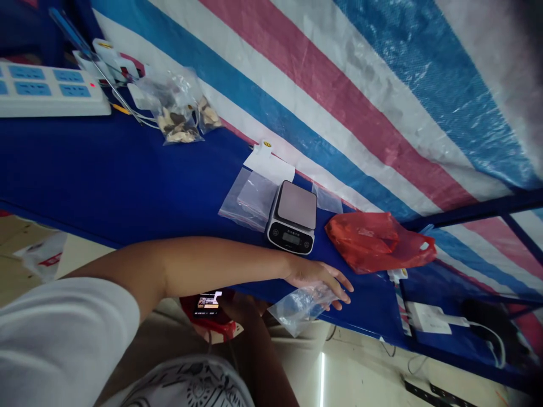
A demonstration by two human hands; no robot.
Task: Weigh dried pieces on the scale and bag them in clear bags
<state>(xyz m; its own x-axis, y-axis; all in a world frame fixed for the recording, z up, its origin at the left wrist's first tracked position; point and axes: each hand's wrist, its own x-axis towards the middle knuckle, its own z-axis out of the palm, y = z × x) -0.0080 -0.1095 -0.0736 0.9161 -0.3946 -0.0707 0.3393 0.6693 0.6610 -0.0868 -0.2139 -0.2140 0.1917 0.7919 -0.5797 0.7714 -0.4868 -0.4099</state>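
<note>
My left arm reaches across from the left, and my left hand (320,278) is at the table's front edge. Its fingers are partly stretched over a thin clear plastic bag (292,312), which is held under the palm and hangs over the edge. A small kitchen scale (298,206) with a black front panel stands just behind the wrist. Low in the view, my right hand (246,310) is in shadow below the table edge, beside a lit phone (207,303) and a red object (220,327). The right fingers are too dark to make out.
Flat clear bags (250,198) and a white paper (271,165) lie by the scale. A red plastic bag (373,240) rests to its right. Bags of dried pieces (180,127) and a power strip (46,90) are at the far left. A striped tarp (297,73) rises behind the blue table (106,169).
</note>
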